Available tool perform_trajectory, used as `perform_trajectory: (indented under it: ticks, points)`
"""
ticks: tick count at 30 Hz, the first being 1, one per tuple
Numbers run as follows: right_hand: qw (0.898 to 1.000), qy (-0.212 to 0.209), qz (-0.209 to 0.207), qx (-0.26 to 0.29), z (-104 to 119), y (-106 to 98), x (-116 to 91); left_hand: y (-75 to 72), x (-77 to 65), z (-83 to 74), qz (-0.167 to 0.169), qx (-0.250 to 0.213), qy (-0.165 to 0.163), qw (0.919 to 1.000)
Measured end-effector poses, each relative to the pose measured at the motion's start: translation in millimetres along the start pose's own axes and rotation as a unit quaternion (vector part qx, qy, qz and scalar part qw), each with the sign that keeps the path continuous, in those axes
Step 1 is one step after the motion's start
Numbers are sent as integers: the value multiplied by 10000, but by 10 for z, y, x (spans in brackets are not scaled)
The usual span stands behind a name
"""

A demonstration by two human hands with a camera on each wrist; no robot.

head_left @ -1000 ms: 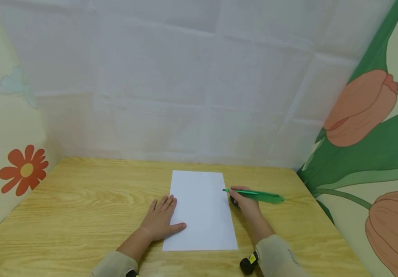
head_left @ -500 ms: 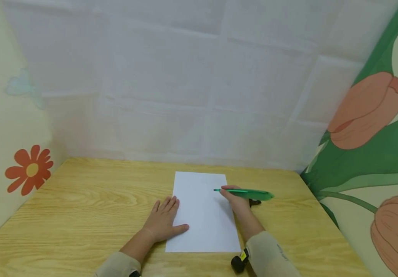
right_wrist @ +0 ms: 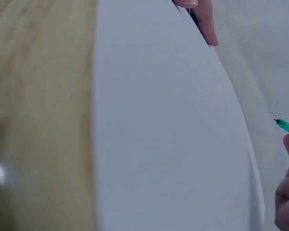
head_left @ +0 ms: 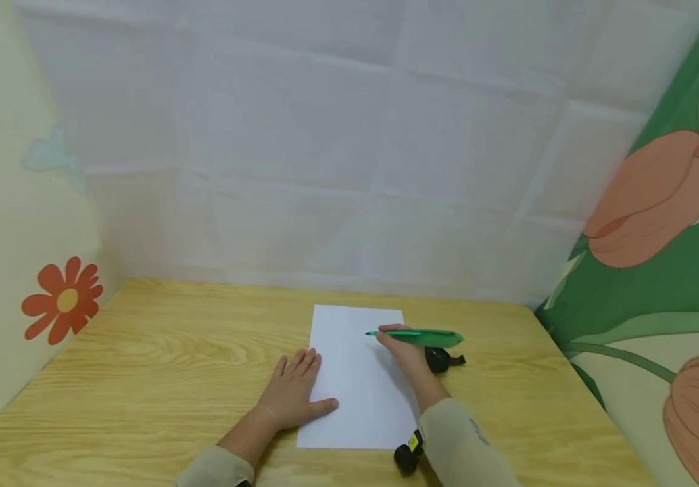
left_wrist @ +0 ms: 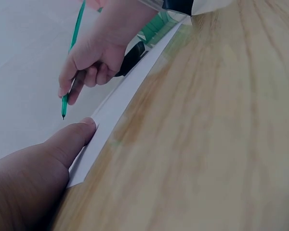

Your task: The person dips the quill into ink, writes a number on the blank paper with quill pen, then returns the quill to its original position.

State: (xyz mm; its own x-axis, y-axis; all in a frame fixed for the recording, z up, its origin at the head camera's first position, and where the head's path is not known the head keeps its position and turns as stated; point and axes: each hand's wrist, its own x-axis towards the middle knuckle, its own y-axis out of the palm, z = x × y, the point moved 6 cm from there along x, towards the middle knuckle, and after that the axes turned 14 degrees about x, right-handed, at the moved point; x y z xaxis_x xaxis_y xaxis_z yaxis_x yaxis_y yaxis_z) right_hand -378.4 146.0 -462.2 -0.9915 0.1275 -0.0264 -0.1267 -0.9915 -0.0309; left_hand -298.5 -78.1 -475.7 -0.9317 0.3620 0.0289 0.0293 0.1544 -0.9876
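Observation:
My left hand (head_left: 288,399) lies with straight, spread fingers on the left edge of a blank white sheet of paper (head_left: 349,399), its thumb over the sheet. In the left wrist view that thumb (left_wrist: 72,139) rests near the paper's edge. My right hand (head_left: 404,352) pinches a green pen (head_left: 407,333) with a broad, feather-like green tail pointing right. The pen's dark tip points left, over the upper part of the sheet. In the right wrist view the tip (right_wrist: 275,120) shows apart from the paper, beside the curled right-hand fingers (right_wrist: 286,187).
A black rounded object (head_left: 437,360) with a short strip sits behind my right wrist. A black device (head_left: 407,458) with a yellow label hangs by the right sleeve. The wood-grain table (head_left: 191,352) meets a white creased sheet (head_left: 301,169) at the back; painted flowers flank it.
My right hand has moved left with the pen, bringing the tip from the paper's right edge over its upper middle. The left hand keeps its place on the paper; the view shifts slightly.

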Motion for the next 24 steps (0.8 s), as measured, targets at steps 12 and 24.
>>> perform_trajectory:
  ticks: [12,24]
  points:
    - [9997,90,21,-225,-46,86,80,19,3,-13,-12,85,35,10000]
    - [9995,214,-252,-7,-75,75,100,2,-17,-17,9,143,0,9999]
